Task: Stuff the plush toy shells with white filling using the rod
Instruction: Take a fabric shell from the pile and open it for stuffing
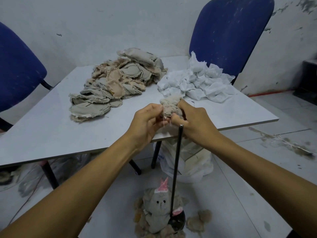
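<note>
Both my hands hold one beige plush shell (171, 104) above the table's near right edge. My left hand (147, 121) pinches its lower left side and my right hand (193, 121) grips its right side. A thin dark metal rod (176, 169) stands upright from a round black base (178, 222) on the floor, its top just below my right hand. A heap of flat beige shells (116, 83) lies on the table (51, 127). A pile of white filling packets (197, 81) sits at the table's far right.
A finished grey plush toy (159, 210) with a pink hat lies on the floor beside the rod's base, with beige fluff (199, 220) around it. A white plastic bag (188, 162) sits under the table. Blue chairs stand at the far left (17, 71) and back right (229, 35).
</note>
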Demonstrator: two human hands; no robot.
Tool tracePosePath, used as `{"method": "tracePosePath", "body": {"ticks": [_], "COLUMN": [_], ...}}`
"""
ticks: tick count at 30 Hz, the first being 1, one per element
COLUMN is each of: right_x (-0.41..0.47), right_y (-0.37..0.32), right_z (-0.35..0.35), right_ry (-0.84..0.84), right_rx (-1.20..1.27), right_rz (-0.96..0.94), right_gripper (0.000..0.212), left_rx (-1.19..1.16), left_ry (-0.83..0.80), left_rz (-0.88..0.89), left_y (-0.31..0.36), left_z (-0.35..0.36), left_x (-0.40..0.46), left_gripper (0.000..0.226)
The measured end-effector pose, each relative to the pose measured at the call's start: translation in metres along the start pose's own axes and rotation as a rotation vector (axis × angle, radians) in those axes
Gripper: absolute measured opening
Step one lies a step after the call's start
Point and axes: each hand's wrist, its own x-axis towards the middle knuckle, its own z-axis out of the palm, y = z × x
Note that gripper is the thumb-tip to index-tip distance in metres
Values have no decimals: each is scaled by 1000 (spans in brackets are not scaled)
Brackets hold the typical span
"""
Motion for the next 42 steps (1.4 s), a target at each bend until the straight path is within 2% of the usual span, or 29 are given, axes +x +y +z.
{"method": "tracePosePath", "body": {"ticks": [2,5,9,13,17,24,26,31,34,37,42], "right_x": [2,8,9,4,6,9,7,3,-1,-4,5], "right_y": [2,4,7,11,10,2,0,-2,-3,-5,-9], "right_z": [2,3,0,-2,2,9,8,7,6,4,12], "right_ry": [17,-3,-178,-264,-154,-40,-34,-11,-55,-98,-74], "right_rx": [26,61,302,524,498,414,440,452,469,551,591], "right_rz": [19,46,138,182,202,306,311,323,321,369,513], "right_gripper": [23,21,27,35,32,25,22,11,13,16,18], "left_rx": [-8,22,96,213,247,147,246,752,963,931,908], "left_ry": [-2,48,113,214,267,170,171,196,106,-33,123], "left_rz": [6,-7,-46,-25,-3,28,80,288,398,312,322], "left_y": [1,4,7,4,0,-1,-5,-16,-9,-1,0], "left_z": [-2,-4,-4,5,10,6,5,4,0,-4,-3], "left_x": [0,2,1,6,11,6,3,-6,-8,-6,-1], "left_gripper": [2,18,22,25,27,25,22,18,21,21,18]}}
